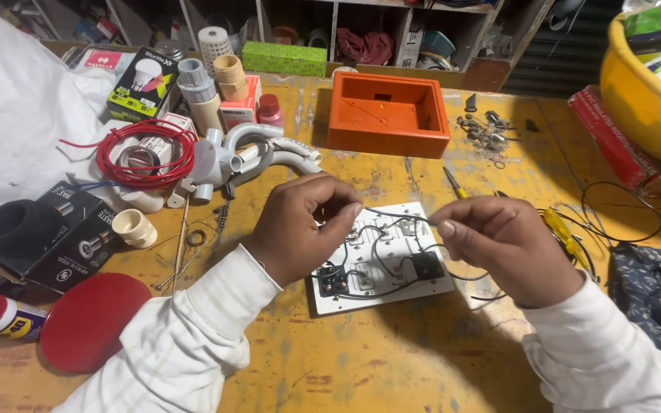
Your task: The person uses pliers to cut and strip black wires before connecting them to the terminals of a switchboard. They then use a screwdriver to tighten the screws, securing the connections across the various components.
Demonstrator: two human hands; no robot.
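Over switch plate [380, 260]: L hand [300, 229], R hand [503, 245] pinch black wire [395, 216].

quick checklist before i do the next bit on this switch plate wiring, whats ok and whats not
1. Wire held at both ends: the left hand and right hand pinch a thin black wire stretched between them. Ok.
2. White switch plate lying flat, back side up, on the yellow table. Ok.
3. Screwdriver in reach: a yellow-handled screwdriver lies just beyond the right hand. Ok.
4. Orange box set well behind the plate, open and apart from it. Ok.
5. Wire ends stripped or terminals tight: too small to see. Cannot tell.
6. Loose screws scattered near the box, not contained. Not ok.
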